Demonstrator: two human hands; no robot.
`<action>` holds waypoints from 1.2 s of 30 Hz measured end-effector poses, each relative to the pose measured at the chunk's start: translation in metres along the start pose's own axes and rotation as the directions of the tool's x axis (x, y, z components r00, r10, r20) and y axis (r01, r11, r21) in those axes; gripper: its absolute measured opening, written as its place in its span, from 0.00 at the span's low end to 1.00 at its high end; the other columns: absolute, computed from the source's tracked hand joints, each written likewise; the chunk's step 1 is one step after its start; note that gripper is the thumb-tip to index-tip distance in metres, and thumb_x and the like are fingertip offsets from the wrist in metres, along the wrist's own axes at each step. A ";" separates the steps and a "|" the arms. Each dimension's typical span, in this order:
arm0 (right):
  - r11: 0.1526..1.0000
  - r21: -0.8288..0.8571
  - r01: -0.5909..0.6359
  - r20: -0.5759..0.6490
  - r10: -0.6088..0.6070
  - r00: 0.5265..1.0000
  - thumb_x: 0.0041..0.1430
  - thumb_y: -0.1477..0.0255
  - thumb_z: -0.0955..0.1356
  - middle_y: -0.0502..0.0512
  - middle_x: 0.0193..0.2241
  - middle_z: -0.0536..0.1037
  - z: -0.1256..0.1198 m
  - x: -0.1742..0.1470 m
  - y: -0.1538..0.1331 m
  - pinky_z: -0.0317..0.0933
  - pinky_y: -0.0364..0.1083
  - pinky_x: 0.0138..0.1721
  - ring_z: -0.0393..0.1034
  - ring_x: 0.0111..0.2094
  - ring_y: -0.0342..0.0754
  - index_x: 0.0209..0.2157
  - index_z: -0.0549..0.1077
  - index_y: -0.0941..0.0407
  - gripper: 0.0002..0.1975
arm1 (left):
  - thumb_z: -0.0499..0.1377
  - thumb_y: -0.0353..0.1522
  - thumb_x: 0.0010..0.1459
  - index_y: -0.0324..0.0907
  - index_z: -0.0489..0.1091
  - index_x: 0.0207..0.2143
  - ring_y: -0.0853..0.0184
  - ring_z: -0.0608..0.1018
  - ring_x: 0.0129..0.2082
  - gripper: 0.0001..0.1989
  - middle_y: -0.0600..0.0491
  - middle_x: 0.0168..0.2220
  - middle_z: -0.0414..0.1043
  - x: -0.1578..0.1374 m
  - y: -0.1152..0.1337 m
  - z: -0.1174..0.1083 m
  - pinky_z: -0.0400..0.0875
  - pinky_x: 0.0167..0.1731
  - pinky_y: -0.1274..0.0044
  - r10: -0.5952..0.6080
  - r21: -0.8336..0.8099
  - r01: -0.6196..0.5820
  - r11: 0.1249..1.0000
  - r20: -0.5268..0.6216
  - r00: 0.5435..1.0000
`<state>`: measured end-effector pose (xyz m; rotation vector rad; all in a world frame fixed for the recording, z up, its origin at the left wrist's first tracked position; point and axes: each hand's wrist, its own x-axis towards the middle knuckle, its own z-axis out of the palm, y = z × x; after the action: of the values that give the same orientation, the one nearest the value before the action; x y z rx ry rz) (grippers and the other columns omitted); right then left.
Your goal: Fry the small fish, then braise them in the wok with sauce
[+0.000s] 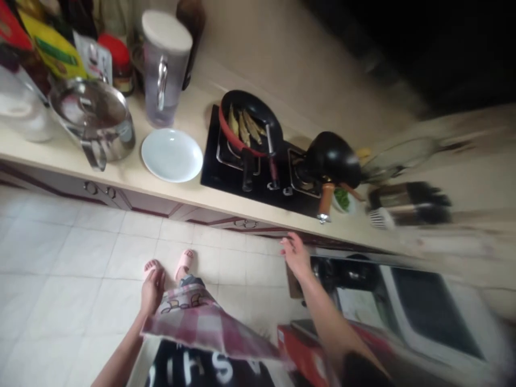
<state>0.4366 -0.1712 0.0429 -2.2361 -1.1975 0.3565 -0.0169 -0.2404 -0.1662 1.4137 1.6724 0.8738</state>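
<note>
My left hand [153, 290] hangs beside the checked apron [201, 322], its fingers loosely extended and holding nothing visible. My right hand [297, 257] reaches out below the counter edge, fingers apart and empty. Nearest to it on the counter is a dark wok [334, 158] with a wooden handle, on the right burner. On the left burner, a red frying pan [276, 121] contains several browned pieces that look like small fish [244, 129]. A turner [271, 148] with a dark handle rests in this pan. An empty white plate [172, 156] lies left of the stove.
A steel pot [92, 121], a lidded clear pitcher [166, 70] and several seasoning packs stand left on the counter [181, 196]. Chopped greens [342, 199] sit in a dish beside the wok. A blurred knife block [407, 201] is at right, above a white appliance [435, 306].
</note>
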 end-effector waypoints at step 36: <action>0.671 0.735 -0.098 0.136 -0.004 0.991 0.45 0.51 0.67 0.56 0.26 0.79 0.072 0.036 0.027 0.65 0.48 0.27 0.71 0.23 0.49 0.44 0.71 0.57 0.30 | 0.56 0.22 0.62 0.38 0.58 0.28 0.84 0.56 0.11 0.11 0.63 0.20 0.53 0.219 0.434 -0.021 0.43 0.11 0.92 -0.178 -0.614 0.467 0.636 0.473 0.863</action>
<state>0.4399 -0.1274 -0.0297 -1.5278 -0.8254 0.8527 0.1460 0.0414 0.1960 0.6322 1.0484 0.8389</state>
